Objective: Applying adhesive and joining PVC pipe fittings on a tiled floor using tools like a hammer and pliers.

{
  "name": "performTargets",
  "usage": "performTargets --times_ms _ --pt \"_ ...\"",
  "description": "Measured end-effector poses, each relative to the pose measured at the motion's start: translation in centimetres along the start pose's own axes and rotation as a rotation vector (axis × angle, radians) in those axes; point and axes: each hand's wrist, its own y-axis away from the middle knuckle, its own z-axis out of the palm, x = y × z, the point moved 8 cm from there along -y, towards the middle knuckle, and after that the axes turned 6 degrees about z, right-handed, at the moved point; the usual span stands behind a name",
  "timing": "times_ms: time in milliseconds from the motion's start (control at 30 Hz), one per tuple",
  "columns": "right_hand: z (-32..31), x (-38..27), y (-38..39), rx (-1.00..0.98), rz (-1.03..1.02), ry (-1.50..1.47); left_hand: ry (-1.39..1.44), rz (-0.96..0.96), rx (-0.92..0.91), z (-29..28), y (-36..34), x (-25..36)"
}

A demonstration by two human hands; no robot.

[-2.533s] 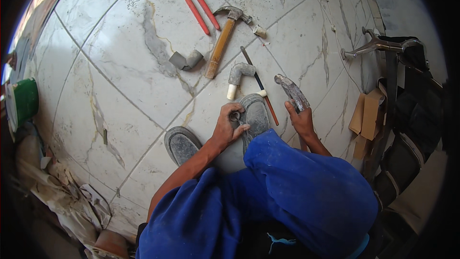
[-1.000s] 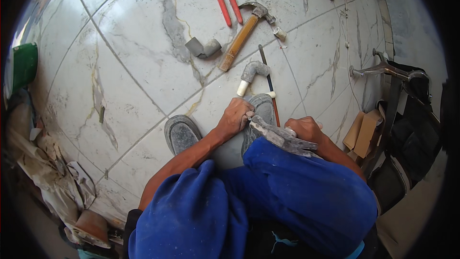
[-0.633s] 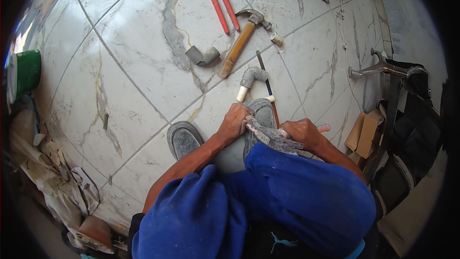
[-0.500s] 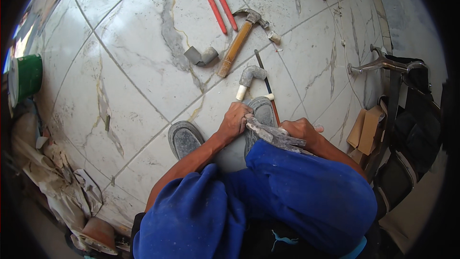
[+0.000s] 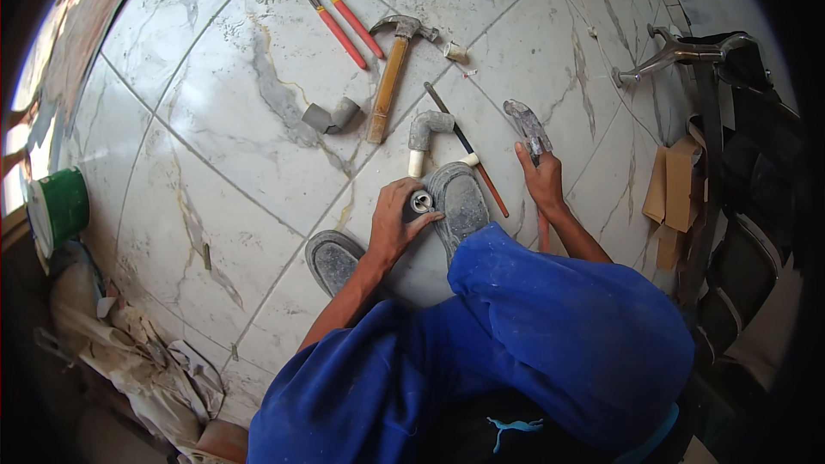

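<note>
My left hand point(image 5: 394, 216) curls round a short, round, hollow pipe piece point(image 5: 421, 201) beside my right shoe point(image 5: 461, 198). Its open end faces up, and the fingers hide most of its side. On the right, my right hand point(image 5: 541, 179) is closed round a dusty, grey-headed hand tool point(image 5: 527, 125) with a red handle below the fist. Just ahead of my left hand lies a grey elbow fitting point(image 5: 430, 127) with a white pipe stub point(image 5: 416, 161) in it. A thin dark-and-red rod point(image 5: 481, 170) passes beside my right shoe.
A claw hammer point(image 5: 389, 77) and red-handled pincers point(image 5: 340, 21) lie on the marble-patterned floor, near another grey elbow point(image 5: 332, 116). A short pipe offcut point(image 5: 455, 52) sits by the hammer head. A chair base point(image 5: 679, 53) and cardboard point(image 5: 672, 185) stand at right, a green tub point(image 5: 60, 209) at left.
My right hand has moved up and right with the dusty tool, away from my left hand. My left hand has turned, showing the pipe piece's open end. The view has shifted slightly.
</note>
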Motion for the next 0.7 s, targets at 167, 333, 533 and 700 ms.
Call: performTargets --times_ms 167,333,533,700 --pt "1.1 2.5 -1.1 0.175 -0.041 0.057 -0.036 -0.042 -0.006 -1.2 -0.5 0.2" --pt "1.4 2.4 -1.7 0.236 -0.186 0.181 0.043 -0.05 0.063 -4.9 -0.9 0.0" --pt "2.5 0.8 -1.8 0.237 -0.287 0.311 0.1 -0.016 0.01 -8.5 -1.1 2.9" --pt "3.3 0.5 -2.2 0.246 -0.353 0.399 0.416 -0.109 0.066 -10.5 0.4 3.5"
